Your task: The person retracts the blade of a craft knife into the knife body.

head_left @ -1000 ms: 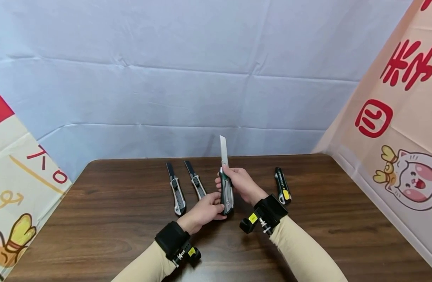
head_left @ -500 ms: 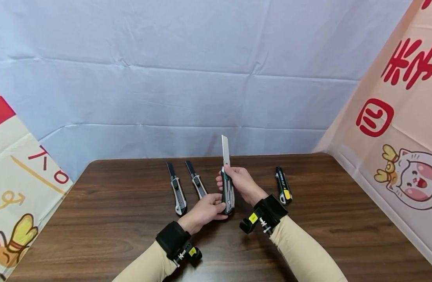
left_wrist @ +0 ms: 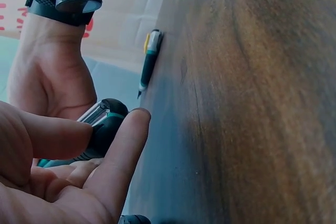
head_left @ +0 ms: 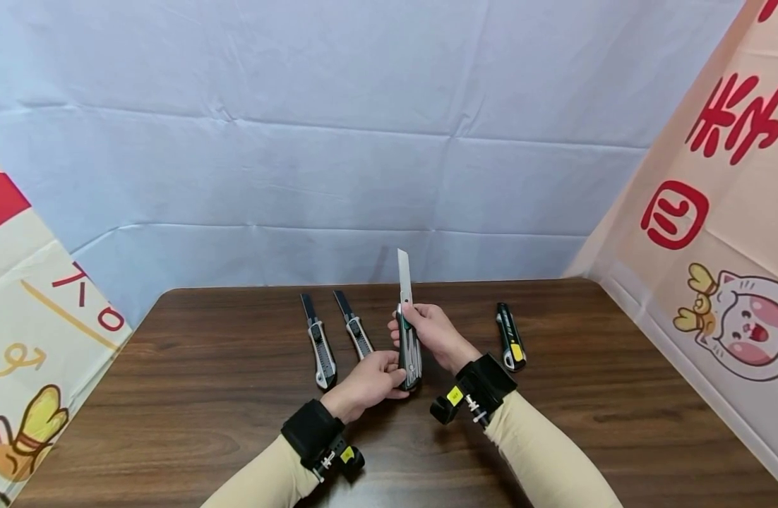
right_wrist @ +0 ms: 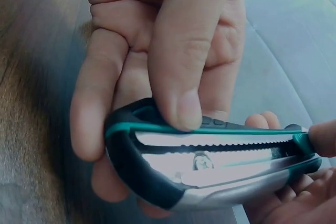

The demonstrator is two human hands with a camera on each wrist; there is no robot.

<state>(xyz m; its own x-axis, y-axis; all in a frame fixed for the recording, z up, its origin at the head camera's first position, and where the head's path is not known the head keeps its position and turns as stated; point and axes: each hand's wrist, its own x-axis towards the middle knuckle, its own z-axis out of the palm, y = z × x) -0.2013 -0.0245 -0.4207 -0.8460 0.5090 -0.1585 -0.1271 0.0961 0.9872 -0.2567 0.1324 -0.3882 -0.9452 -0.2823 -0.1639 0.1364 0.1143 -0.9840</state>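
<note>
Upright before me is a snap-off utility knife (head_left: 410, 353) with a black, green and silver handle, and its long bright blade (head_left: 404, 271) points up and away. My left hand (head_left: 371, 379) pinches the handle's butt end, thumb on the near face. Higher up, my right hand (head_left: 435, 331) holds the handle just below the blade. In the right wrist view, the right thumb (right_wrist: 323, 139) lies at the green slider, and the left thumb (right_wrist: 188, 111) presses on the handle's edge near the rounded black end (right_wrist: 142, 169). A screw and toothed slot show on that side.
Two grey-and-black utility knives, an outer one (head_left: 322, 356) and an inner one (head_left: 358, 336), lie left of my hands with dark blades out. A black, green and yellow utility knife (head_left: 510, 337) lies on the right. The wooden table (head_left: 224, 416) ends at a pale cloth (head_left: 338, 176).
The held knife and both hands have shifted only slightly, a little right and then a little down. Both hands keep their hold, and the other knives stay in place.
</note>
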